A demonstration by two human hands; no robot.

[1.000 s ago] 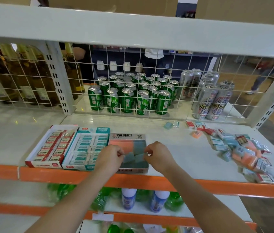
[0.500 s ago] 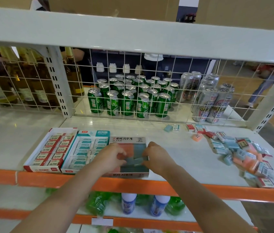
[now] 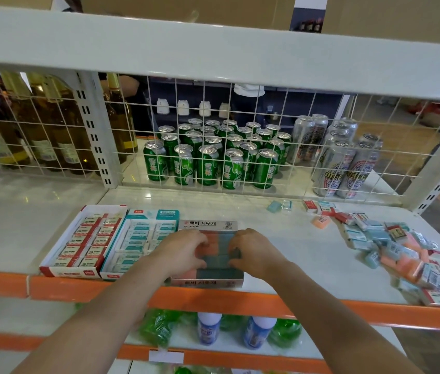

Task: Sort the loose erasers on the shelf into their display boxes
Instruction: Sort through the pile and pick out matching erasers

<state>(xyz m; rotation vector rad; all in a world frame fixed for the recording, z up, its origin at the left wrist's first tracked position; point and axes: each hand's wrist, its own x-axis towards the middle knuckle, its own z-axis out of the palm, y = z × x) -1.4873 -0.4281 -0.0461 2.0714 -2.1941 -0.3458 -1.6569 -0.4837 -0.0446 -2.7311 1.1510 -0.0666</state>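
Three display boxes stand side by side at the shelf's front left: a red-and-white box [image 3: 68,271], a teal box [image 3: 154,215] and a pink-grey box [image 3: 208,225] with Korean lettering. Both hands are over the pink-grey box. My left hand [image 3: 183,249] has curled fingers and thumb round the orange erasers [image 3: 189,273] on its left side. My right hand [image 3: 253,252] pinches the blue-grey erasers [image 3: 218,261] on its right side. A pile of loose erasers [image 3: 391,247] in mixed colours lies at the shelf's right end.
A few stray erasers lie near the back: a blue one [image 3: 275,206] and an orange one [image 3: 320,221]. A wire grid [image 3: 240,184] closes the back, with green cans [image 3: 208,163] and bottles [image 3: 51,136] behind it. The orange shelf lip [image 3: 348,311] runs along the front.
Both hands have moved from the box's near edge farther in over the erasers and closer together. The view has shifted slightly.
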